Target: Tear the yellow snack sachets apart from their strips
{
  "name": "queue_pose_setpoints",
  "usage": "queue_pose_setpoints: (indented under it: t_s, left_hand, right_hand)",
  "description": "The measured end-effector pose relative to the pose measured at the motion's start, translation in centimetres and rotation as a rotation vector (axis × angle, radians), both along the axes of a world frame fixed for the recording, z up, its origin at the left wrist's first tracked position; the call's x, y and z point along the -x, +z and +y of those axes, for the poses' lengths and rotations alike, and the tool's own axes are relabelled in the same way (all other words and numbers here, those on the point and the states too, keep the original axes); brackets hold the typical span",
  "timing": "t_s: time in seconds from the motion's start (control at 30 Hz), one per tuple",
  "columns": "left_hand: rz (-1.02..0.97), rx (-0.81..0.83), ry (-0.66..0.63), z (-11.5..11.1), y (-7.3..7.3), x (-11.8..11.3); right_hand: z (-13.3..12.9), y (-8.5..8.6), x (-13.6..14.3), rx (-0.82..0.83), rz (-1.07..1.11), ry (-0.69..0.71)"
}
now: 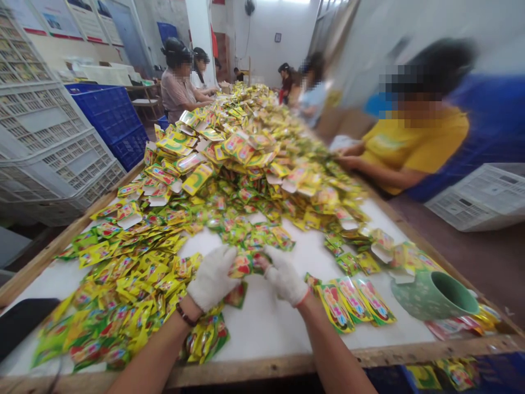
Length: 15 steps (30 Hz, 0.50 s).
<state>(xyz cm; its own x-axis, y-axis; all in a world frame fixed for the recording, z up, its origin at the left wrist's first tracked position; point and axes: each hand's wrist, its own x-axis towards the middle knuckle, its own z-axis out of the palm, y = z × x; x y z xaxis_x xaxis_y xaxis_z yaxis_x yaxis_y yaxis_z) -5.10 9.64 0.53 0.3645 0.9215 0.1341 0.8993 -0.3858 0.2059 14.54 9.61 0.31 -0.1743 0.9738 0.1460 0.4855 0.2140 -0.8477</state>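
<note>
Head view: white-gloved left hand (213, 277) pinches small green-and-red packet (241, 266); white-gloved right hand (286, 276) at its other end, finger hold unclear; yellow-green packet heap (238, 148) beyond

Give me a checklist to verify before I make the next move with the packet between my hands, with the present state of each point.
1. Packet at the left hand's fingers: ok.
2. Right hand gripping it too: cannot tell, blurred.
3. Packet seal undamaged: cannot tell.
4. Bare table between the forearms: ok.
5. Space around the left forearm free of packets: not ok, loose packets lie close.
6. Three long packs side by side, right of the right hand: ok.
</note>
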Motion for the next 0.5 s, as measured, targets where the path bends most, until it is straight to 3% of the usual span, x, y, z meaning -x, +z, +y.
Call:
queue_pose_setpoints:
  t_s: [0.27, 0.5]
  left_hand:
    - [0.021, -0.097, -0.153, -0.36, -0.33, -0.31]
    - [-0.04, -0.101, 0.036, 0.06, 0.08, -0.15]
  right_hand:
    - [0.34, 0.16, -0.44, 0.111, 0.108, 0.023]
    - [-0.11, 0.57, -0.5, 0.189, 0.253, -0.167]
